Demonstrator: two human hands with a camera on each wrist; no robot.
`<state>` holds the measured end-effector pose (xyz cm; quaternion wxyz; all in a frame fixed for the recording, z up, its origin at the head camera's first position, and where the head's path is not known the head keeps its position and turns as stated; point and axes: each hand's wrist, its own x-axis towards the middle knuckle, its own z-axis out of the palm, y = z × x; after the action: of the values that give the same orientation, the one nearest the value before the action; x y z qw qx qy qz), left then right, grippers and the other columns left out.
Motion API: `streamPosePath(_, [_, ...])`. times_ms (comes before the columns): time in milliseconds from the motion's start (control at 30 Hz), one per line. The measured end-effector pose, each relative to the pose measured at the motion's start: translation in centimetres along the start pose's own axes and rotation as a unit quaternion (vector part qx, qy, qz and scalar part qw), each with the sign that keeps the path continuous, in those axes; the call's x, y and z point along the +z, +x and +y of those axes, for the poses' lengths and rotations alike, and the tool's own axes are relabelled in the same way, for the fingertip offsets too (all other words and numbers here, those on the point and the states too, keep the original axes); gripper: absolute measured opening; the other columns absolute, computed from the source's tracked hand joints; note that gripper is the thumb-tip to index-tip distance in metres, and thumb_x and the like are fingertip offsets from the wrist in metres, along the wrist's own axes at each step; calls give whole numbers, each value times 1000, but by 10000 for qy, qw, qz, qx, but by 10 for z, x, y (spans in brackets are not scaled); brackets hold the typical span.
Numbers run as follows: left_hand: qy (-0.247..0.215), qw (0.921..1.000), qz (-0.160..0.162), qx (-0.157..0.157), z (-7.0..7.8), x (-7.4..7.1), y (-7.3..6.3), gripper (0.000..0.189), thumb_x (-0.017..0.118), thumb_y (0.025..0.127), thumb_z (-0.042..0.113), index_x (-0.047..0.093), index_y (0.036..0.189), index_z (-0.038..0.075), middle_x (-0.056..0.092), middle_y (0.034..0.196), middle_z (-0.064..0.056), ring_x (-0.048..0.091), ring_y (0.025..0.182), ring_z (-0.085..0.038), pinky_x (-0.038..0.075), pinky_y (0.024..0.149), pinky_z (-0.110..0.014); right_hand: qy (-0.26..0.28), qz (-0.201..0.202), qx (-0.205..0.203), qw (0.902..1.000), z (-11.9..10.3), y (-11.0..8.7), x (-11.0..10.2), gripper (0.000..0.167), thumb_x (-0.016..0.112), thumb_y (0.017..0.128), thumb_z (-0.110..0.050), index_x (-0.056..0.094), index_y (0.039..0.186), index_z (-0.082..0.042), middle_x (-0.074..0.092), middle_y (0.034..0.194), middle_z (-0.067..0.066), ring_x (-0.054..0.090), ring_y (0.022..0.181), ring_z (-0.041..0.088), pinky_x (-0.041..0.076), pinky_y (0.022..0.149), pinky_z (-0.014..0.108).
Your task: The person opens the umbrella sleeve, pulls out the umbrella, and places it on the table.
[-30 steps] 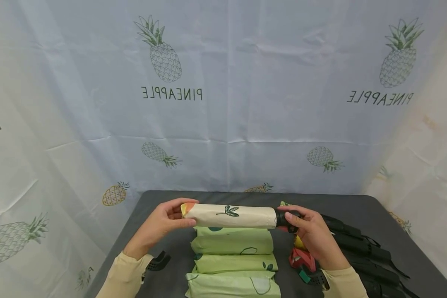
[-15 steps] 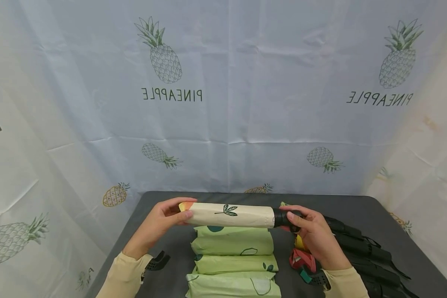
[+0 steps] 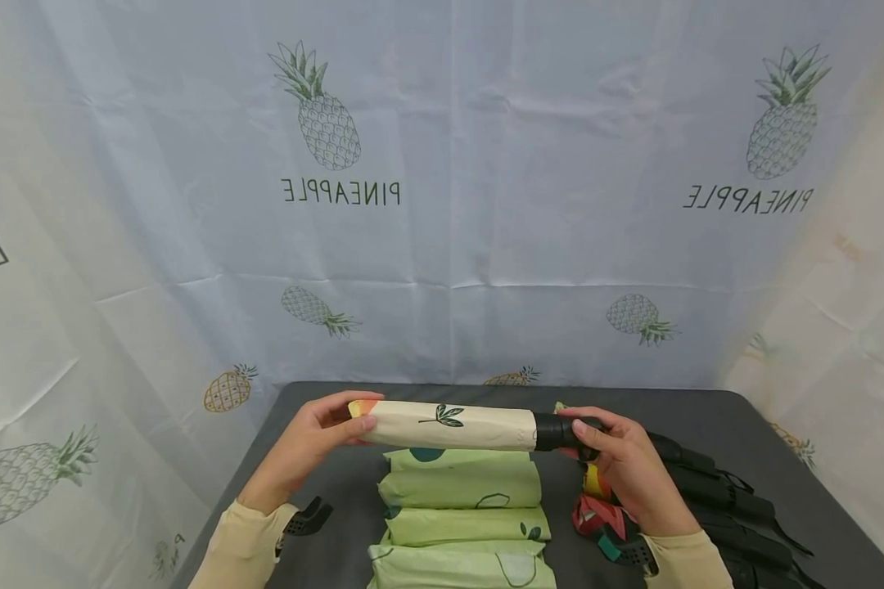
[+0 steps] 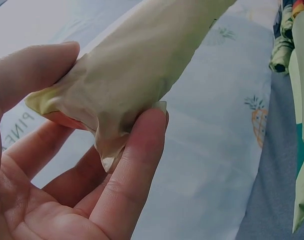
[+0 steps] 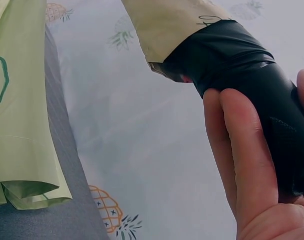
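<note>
A cream cover (image 3: 457, 426) with a leaf print lies level in the air, slipped over one end of a black folded umbrella (image 3: 552, 432). My left hand (image 3: 311, 433) pinches the cover's closed, orange-tipped end. In the left wrist view, the thumb and fingers of that hand (image 4: 86, 175) grip the crumpled cloth corner. With my right hand (image 3: 622, 458) I hold the umbrella's bare black end. The right wrist view shows the fingers (image 5: 249, 150) along the black umbrella, just outside the cover's opening. The cover hides the rest of the umbrella.
Several light green covers (image 3: 460, 483) lie in a row on the dark grey table (image 3: 324, 564) below. Several black folded umbrellas (image 3: 737, 499) with straps lie at the right. A red bundle (image 3: 597, 515) and a yellow one (image 3: 597, 483) sit beside the right wrist.
The cream cover has shifted slightly left with my left hand, while my right hand has moved slightly right. More of the black umbrella shows outside the cover.
</note>
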<state>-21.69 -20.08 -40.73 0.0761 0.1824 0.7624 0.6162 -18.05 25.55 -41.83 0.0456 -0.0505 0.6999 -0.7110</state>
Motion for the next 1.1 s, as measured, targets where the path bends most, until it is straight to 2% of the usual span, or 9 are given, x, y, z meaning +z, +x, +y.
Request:
streamPosePath(167, [-42, 10000, -7, 32, 0, -1, 0, 43, 74, 106, 24, 67, 147, 17, 67, 136, -13, 72, 113, -25, 67, 95, -42, -105, 29, 3, 9999, 0, -1, -2, 39, 60, 113, -22, 66, 146, -3, 64, 137, -10, 75, 111, 19, 65, 90, 31])
streamPosePath(500, [-70, 9999, -8, 96, 1, -3, -2, 47, 74, 105, 22, 65, 149, 11, 70, 132, -11, 73, 110, -22, 67, 94, -40, 40, -73, -180, 9998, 1, -1, -3, 38, 59, 114, -19, 66, 146, -2, 65, 134, -9, 76, 112, 16, 66, 99, 36])
streamPosePath(733, [-98, 9999, -28, 106, 0, -3, -1, 45, 73, 106, 21, 65, 149, 11, 69, 132, -10, 73, 111, -21, 67, 95, -39, 29, -101, -222, 9997, 1, -2, -4, 39, 58, 114, -20, 64, 147, 0, 67, 132, -9, 78, 109, 16, 67, 98, 35])
streamPosePath(967, [-80, 9999, -3, 120, 1, -5, -2, 42, 73, 106, 22, 67, 147, 14, 71, 131, -9, 73, 111, -21, 67, 96, -40, 12, -120, -290, 9995, 1, -2, -8, 33, 57, 115, -19, 69, 143, -7, 67, 131, -10, 77, 109, 15, 67, 98, 36])
streamPosePath(1100, [-82, 9999, 8, 119, 2, -5, -2, 44, 73, 106, 22, 66, 148, 12, 71, 131, -8, 73, 111, -20, 67, 96, -41, 25, -131, -315, 9994, 2, -1, -10, 37, 56, 115, -18, 65, 146, -1, 67, 131, -10, 78, 108, 14, 66, 98, 35])
